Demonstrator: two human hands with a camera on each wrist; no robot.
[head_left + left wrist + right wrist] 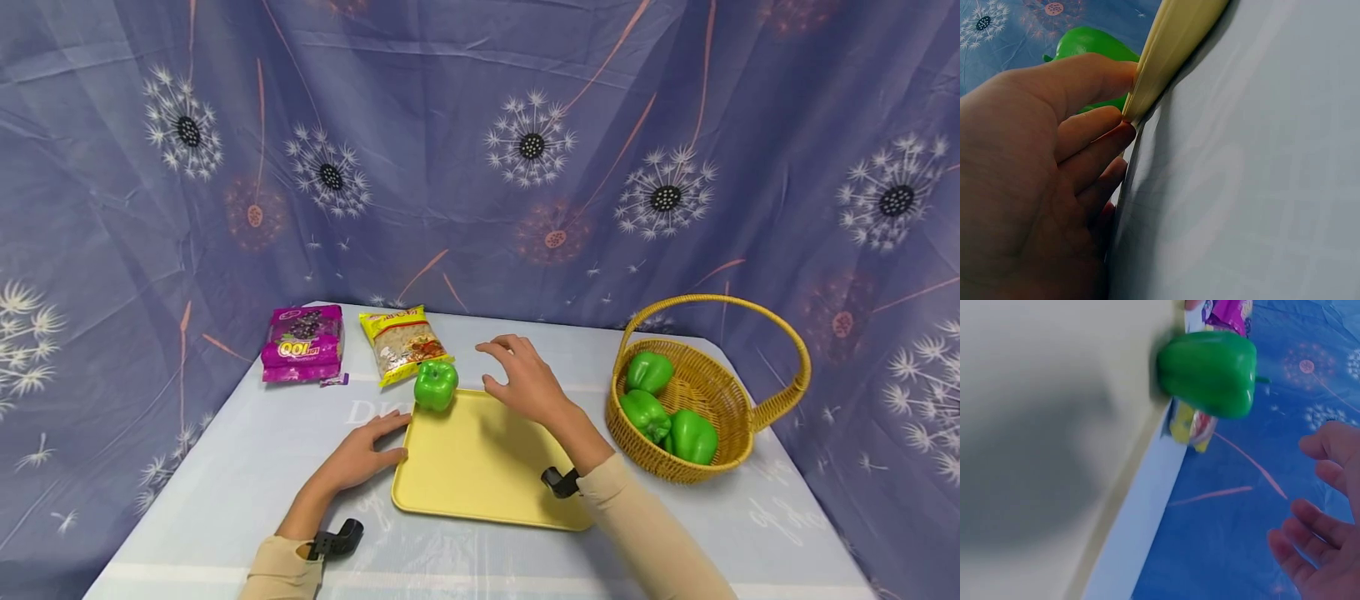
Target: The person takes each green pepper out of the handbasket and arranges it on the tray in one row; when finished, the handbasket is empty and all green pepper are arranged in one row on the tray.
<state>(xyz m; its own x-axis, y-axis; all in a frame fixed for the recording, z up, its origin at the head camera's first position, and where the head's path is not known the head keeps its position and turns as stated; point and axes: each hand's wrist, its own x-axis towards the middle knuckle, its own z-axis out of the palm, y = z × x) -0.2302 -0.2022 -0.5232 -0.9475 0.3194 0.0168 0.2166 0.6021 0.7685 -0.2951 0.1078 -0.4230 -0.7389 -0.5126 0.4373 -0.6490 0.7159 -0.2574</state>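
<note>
A green bell pepper (436, 385) stands on the far left corner of a yellow tray (487, 467). My left hand (363, 454) touches the tray's left edge with its thumb and fingertips; the left wrist view shows them against the rim (1159, 59). Over the tray's far right part hovers my right hand (525, 379), its fingers loosely bent and holding nothing. In the right wrist view the pepper (1210, 374) sits apart from that hand (1329, 531). Several green bell peppers (693, 437) lie in a wicker basket (723, 392) on the right.
A purple snack bag (303, 343) lies at the back left, with a small purple wrapped piece (334, 379) beside it. Behind the tray is a yellow packet (406, 343). The basket's tall handle (783, 404) arches above it. A blue patterned curtain (450, 167) hangs behind the table.
</note>
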